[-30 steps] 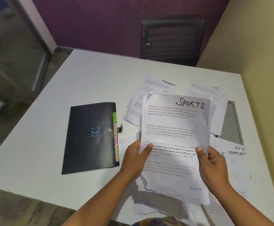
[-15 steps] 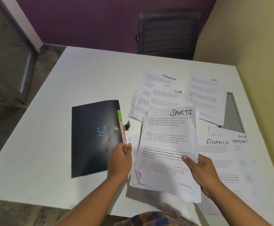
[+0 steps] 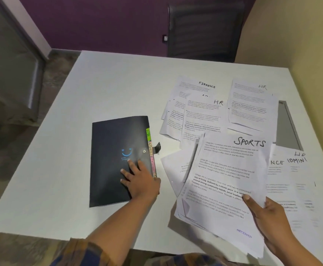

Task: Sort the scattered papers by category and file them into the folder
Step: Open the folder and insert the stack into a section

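Observation:
A black folder (image 3: 114, 150) with a blue smile logo and coloured index tabs along its right edge lies closed on the white table (image 3: 118, 83). My left hand (image 3: 140, 181) rests flat on its lower right cover, fingers spread. My right hand (image 3: 266, 219) grips a stack of sheets headed SPORTS (image 3: 228, 181) at its lower right, lifted just above the table. More sheets lie scattered beyond: one headed FINANCE (image 3: 199, 87), two headed HR (image 3: 205, 116) (image 3: 251, 104), and others partly covered at the right (image 3: 291, 169).
A dark office chair (image 3: 205, 29) stands behind the table's far edge against the purple wall. A beige wall runs along the right side. A grey recessed panel (image 3: 285, 123) sits in the table near the right edge. Floor shows at the left.
My left hand let go of the SPORTS stack and moved left onto the folder cover. My right hand alone holds the stack, which has dropped lower and shifted right.

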`<state>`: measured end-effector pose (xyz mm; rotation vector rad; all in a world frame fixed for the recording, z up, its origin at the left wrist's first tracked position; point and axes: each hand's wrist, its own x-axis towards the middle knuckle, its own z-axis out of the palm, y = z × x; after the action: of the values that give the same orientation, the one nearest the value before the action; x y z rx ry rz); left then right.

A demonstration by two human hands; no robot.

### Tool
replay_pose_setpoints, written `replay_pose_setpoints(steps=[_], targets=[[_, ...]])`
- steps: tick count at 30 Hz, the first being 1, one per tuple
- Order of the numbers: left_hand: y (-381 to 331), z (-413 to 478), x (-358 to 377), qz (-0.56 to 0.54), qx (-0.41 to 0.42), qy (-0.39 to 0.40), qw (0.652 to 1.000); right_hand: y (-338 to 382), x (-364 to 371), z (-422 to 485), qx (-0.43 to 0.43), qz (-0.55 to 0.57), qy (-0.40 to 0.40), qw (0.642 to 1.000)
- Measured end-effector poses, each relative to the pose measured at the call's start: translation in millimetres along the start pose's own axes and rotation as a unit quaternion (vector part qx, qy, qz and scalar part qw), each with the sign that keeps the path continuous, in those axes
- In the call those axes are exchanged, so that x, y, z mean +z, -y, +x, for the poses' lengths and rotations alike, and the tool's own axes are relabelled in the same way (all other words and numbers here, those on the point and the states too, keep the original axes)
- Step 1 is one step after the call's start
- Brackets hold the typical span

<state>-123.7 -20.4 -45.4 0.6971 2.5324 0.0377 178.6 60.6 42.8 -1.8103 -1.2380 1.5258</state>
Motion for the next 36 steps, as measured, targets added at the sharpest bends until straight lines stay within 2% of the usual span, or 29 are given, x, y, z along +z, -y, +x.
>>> replay_pose_setpoints(steps=[3, 7, 13, 17, 20, 25, 34, 36], targets=[[0, -3, -8, 0.056, 0.051, 0.025, 0.997, -2, 1, 1, -0.006, 0.002, 0.002, 1.0], [-3, -15, -36, 0.16, 0.147, 0.042, 0.975, 2, 7, 13, -0.011, -0.013, 0.024, 1.0], [8, -36, -86, 0.187, 0.133, -0.014, 0.973, 28, 17, 30, -0.044, -0.038, 0.068, 0.996], [17, -46, -110, 0.13, 0.095, -0.051, 0.986, 51, 19, 35, -0.056, -0.03, 0.09, 0.994], [26, -55, -113, 0.084, 0.069, -0.113, 0.988, 63, 19, 40, -0.066, -0.04, 0.091, 0.993], [29, -59, -100, 0.133, 0.041, -0.146, 0.979, 70, 14, 46, -0.063, -0.052, 0.092, 0.992], [32, -49, -43, 0.165, 0.09, -0.033, 0.982, 66, 1, 42, -0.04, -0.058, 0.077, 0.995], [35, -45, -33, 0.185, 0.076, -0.006, 0.98, 65, -1, 40, -0.035, -0.054, 0.07, 0.995]])
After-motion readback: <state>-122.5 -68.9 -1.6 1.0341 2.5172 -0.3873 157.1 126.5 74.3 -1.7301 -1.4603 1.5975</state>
